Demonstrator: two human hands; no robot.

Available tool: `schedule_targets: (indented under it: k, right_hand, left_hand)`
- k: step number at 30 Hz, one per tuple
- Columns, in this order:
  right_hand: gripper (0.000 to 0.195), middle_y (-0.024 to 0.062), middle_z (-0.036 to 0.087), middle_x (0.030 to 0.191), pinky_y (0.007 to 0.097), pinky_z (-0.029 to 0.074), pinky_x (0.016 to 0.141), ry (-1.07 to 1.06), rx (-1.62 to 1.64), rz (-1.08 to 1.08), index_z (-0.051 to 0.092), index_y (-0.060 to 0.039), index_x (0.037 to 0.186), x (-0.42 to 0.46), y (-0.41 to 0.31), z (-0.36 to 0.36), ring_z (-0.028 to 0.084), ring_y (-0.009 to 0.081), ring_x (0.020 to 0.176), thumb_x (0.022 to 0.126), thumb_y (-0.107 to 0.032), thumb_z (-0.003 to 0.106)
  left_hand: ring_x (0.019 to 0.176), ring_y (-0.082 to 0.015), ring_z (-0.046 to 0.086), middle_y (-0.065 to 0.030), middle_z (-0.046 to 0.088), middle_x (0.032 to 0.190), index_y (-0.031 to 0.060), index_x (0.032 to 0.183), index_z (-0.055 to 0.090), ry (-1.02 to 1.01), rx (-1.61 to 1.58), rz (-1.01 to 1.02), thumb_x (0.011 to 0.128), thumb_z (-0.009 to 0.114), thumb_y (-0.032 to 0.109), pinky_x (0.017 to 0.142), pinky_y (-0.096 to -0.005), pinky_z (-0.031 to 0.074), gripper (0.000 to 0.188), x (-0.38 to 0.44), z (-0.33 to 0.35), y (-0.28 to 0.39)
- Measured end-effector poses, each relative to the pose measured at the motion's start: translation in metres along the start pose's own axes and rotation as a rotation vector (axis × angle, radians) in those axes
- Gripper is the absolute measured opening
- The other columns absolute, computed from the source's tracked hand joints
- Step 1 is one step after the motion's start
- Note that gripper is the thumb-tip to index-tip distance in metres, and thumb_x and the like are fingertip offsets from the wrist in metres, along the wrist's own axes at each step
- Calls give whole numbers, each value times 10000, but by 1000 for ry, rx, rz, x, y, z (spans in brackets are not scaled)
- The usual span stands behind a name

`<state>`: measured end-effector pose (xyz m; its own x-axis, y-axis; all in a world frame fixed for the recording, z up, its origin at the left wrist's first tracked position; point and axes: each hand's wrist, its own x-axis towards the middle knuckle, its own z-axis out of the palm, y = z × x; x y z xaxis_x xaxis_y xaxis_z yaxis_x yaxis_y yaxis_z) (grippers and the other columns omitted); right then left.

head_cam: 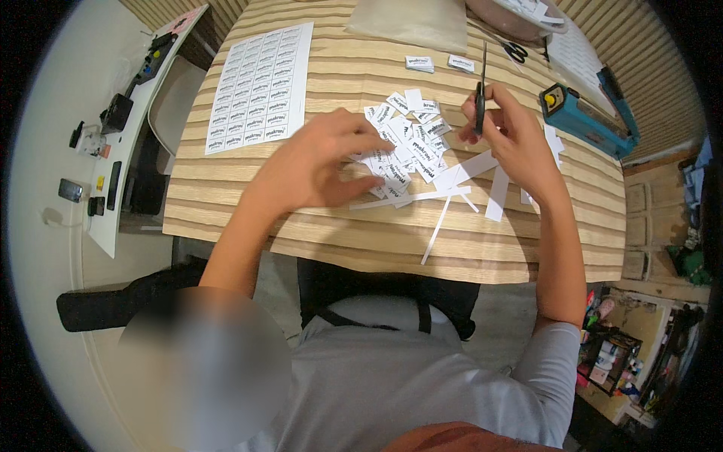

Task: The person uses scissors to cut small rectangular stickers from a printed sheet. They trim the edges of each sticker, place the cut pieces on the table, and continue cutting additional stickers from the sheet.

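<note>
A loose heap of small printed paper labels (425,151) lies on the wood-patterned table before me. My left hand (330,161) reaches over the heap's left side, thumb and fingers apart; whether the fingertips touch the labels cannot be told. Scissors (480,101) are in my right hand (511,133), their blades together and pointing away from me. Below that hand lie white paper offcuts (474,169), some wide, some thin. To the left of the heap rests an uncut sheet of printed labels (257,93). Two small label stacks, one (419,63) left of the other (461,63), sit beyond it.
A teal and black device (590,121) stands at the table's right side. Behind it are a second pair of scissors (515,52) and a plastic basin (522,20) holding paper scraps. A translucent plastic sheet or bag (409,25) lies at the far edge. A white desk (113,186) stands left.
</note>
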<state>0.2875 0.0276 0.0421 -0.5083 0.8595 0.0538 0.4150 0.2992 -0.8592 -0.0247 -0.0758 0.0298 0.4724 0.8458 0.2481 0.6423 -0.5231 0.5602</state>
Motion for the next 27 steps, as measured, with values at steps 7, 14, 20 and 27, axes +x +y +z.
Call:
schedule_targets:
  k: [7,14,20,27]
  right_hand:
    - [174,195,845,1028,416,626,850,-135,-151,13,612,7,1267,-40,20,2,849,320,976,1127,-85,566]
    - [161,181,829,920,415,617,802,48,-353,-34,650,-12,1239,-47,42,-32,838,293,858,1096,-64,598]
    - [150,153,840,944,374,593,767,173,-246,0,657,-16,1226,-51,56,-49,821,227,855,1127,-125,629]
    - [229,157,847,981,355,577,867,203,-210,-24,626,-17,1279,-59,41,-34,813,249,945,1130,-187,668]
  left_hand:
    - [1150,-324,676,-98,731,1257,148,1235,845,73,31,60,809,922,131,1014,-449,543,433,-20,28,15]
    - [1072,-280,671,0,761,1080,177,1175,860,101,109,134,813,932,166,973,-430,541,369,-33,42,4]
    - [1043,-269,684,13,755,1067,191,1176,852,161,133,161,817,923,141,944,-428,550,369,-34,53,2]
    - [1082,-291,702,-41,743,1176,198,1295,811,129,93,172,894,869,123,958,-450,558,412,-27,64,12]
